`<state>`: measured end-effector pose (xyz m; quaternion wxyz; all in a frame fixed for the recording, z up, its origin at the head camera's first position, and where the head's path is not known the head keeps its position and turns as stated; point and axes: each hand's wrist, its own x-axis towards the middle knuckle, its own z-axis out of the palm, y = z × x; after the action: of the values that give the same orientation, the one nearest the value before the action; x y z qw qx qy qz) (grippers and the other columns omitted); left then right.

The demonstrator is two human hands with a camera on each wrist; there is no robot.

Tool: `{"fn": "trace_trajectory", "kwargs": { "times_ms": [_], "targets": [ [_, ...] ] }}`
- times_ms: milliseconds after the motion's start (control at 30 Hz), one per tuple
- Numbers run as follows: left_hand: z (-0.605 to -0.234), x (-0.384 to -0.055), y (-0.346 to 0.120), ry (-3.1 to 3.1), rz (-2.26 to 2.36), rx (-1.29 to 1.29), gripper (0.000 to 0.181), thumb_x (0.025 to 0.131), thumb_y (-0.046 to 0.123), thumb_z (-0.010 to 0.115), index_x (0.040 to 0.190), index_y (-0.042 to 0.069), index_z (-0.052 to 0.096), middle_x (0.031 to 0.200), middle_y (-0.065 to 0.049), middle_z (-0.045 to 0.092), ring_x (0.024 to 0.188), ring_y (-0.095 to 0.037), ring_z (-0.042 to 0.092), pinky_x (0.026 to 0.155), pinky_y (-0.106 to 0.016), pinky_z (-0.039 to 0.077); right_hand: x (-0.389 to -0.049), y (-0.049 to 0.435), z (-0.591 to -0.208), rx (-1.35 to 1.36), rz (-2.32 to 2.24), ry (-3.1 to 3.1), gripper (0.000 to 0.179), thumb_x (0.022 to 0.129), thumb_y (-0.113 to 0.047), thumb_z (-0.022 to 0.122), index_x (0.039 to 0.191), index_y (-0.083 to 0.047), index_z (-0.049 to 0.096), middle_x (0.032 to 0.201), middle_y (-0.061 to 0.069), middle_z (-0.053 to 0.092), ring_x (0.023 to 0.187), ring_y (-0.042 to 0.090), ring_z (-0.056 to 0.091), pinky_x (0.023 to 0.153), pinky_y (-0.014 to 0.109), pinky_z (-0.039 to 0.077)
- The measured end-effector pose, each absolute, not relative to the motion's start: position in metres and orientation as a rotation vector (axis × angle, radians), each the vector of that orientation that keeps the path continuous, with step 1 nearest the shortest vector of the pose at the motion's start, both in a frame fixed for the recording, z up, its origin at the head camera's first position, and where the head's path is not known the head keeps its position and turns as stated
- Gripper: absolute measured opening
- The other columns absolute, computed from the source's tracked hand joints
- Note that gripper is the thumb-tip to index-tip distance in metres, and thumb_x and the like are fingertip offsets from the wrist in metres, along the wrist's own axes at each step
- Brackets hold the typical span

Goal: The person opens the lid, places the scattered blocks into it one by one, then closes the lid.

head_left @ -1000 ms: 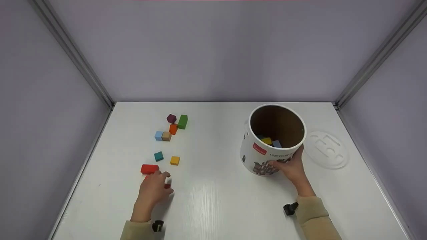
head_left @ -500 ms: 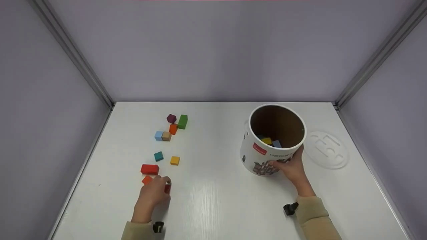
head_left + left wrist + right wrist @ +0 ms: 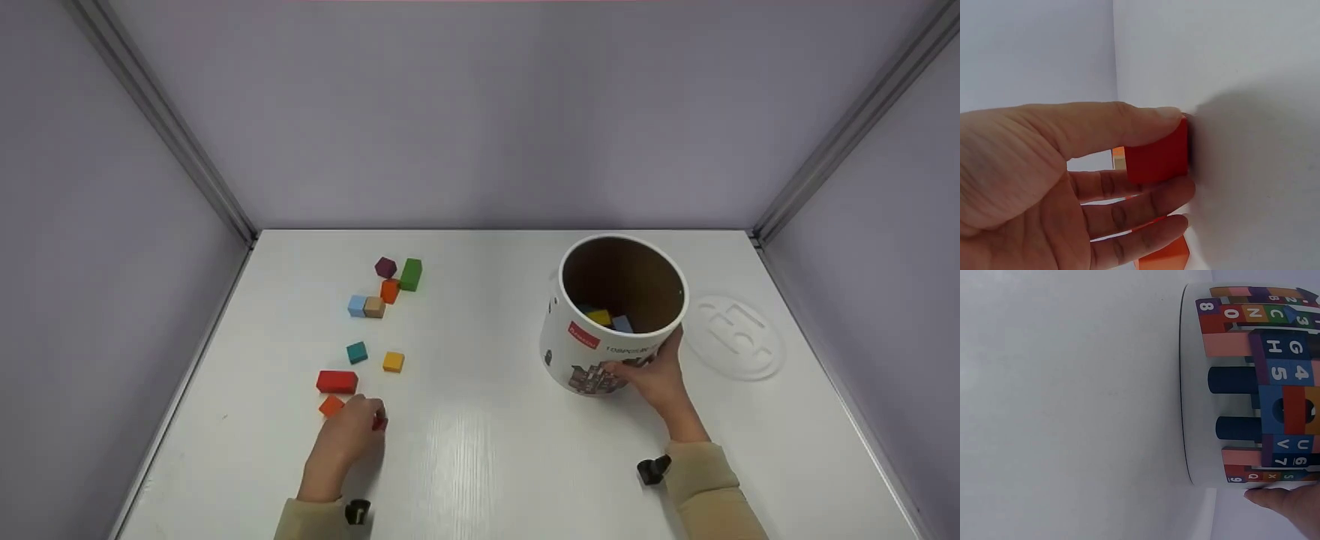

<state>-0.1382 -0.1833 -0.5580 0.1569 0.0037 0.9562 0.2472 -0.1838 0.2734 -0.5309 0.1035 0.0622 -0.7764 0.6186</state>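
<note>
My left hand [image 3: 349, 435] pinches a red block [image 3: 1158, 154] between thumb and fingers, low over the table at the front left. Just beyond the knuckles lie an orange block [image 3: 331, 406] and a long red block [image 3: 337, 382]. On the right, my right hand [image 3: 663, 386] grips the side of a white printed bucket [image 3: 556, 358], thumb across its front. The bucket is without its lid and leans slightly toward me; a yellow block [image 3: 600, 318] and a few others show inside. Coloured letter-block prints cover its wall in the right wrist view.
Farther up the left side lie a teal block [image 3: 357, 352], a yellow block [image 3: 394, 361], a light blue block [image 3: 358, 305], a tan block [image 3: 374, 307], an orange block [image 3: 389, 291], a purple block [image 3: 385, 267] and a green block [image 3: 411, 274]. A clear lid [image 3: 733, 337] lies right of the bucket.
My left hand has closed its thumb and fingers on the red block and turned it slightly. The orange block beside it has come into view. The right hand and bucket stay put.
</note>
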Motion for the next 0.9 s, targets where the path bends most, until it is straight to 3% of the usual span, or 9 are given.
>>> {"fn": "trace_trajectory", "kwargs": {
  "times_ms": [233,733,900],
  "targets": [
    [-0.555,-0.14,-0.18,2.809,0.701,0.045,0.009,0.085,0.008,0.076,0.091,0.008,0.069,0.078,-0.003,0.051,0.069,-0.019,0.05,0.068,-0.034,0.053,-0.184,0.274,-0.531,0.18,1.835,-2.292,0.127,0.068,0.003,0.086,0.153,-0.012,-0.007,0.154,0.022,0.017,0.144,0.041,0.016,0.115,0.056,0.015],
    [-0.529,-0.153,-0.164,3.072,0.798,0.168,0.024,0.079,0.009,0.081,0.101,0.011,0.073,0.099,-0.007,0.062,0.087,-0.022,0.062,0.073,-0.036,0.057,-0.183,0.274,-0.531,0.149,1.827,-2.307,0.127,0.068,0.002,0.087,0.153,-0.011,-0.007,0.155,0.021,0.015,0.145,0.039,0.015,0.115,0.055,0.015],
    [-0.517,-0.157,-0.154,3.216,0.859,0.306,0.025,0.078,0.008,0.082,0.101,0.011,0.073,0.1,-0.008,0.063,0.084,-0.023,0.063,0.073,-0.037,0.057,-0.183,0.274,-0.531,0.144,1.817,-2.311,0.128,0.068,0.001,0.088,0.153,-0.012,-0.007,0.155,0.02,0.015,0.145,0.037,0.015,0.116,0.053,0.014]
  ]
}}
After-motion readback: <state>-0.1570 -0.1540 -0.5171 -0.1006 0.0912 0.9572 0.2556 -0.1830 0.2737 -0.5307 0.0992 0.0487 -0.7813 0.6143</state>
